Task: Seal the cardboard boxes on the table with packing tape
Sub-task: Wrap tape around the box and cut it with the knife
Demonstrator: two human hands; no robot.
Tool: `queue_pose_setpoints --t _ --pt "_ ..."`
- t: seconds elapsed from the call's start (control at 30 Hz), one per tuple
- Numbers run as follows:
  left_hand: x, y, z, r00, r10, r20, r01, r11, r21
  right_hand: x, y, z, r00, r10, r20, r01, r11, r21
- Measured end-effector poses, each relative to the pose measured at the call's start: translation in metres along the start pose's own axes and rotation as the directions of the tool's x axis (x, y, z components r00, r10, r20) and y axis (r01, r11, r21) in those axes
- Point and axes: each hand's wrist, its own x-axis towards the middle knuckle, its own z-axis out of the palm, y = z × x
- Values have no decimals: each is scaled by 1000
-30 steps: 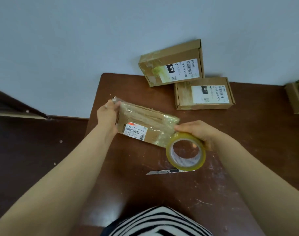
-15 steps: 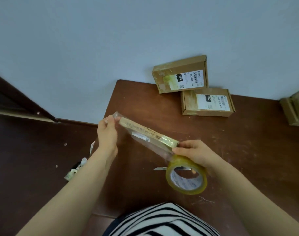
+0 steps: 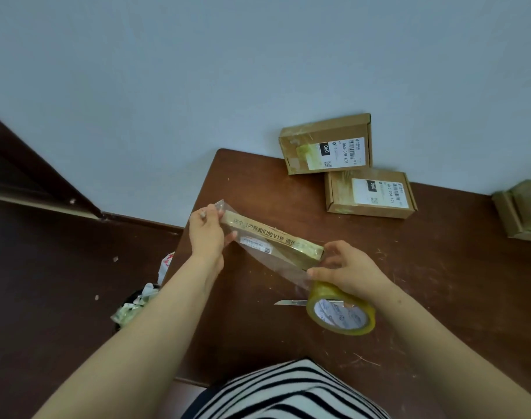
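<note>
Soft, even indoor light; wide-angle view w/ bent edges
Light was diffuse; wall [image 3: 258, 71] read flat pale blue, a bit darker twd the top. Faint sheen showed on the tape roll [image 3: 340, 311] & the taped, held-up box [image 3: 273, 240]; shadows on the table [image 3: 439, 282] were weak. Table edges curved w/ lens distortion; centre was fairly sharp, print on the box legible

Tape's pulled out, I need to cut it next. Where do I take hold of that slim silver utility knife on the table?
Grip the slim silver utility knife by its handle end, coming from the right: its bare blade tip points left. The handle lies mostly behind the yellowish packing tape roll in the right hand, so lift that roll aside first.
</note>
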Motion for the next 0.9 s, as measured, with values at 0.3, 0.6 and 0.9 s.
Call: queue_pose_setpoints --t 0.3,0.6,0.9 --pt "3 15 19 991 -128 39 131 988 -82 -3 -7 5 995 8 98 -14 998 57" --pt "13 22 28 983 -182 24 179 979 95 -11 -12 -18 1000 -2 21 -2 985 175" --pt "18 24 46 987 -157 28 153 982 112 -12 -6 -19 986 -46 -158 11 976 -217"
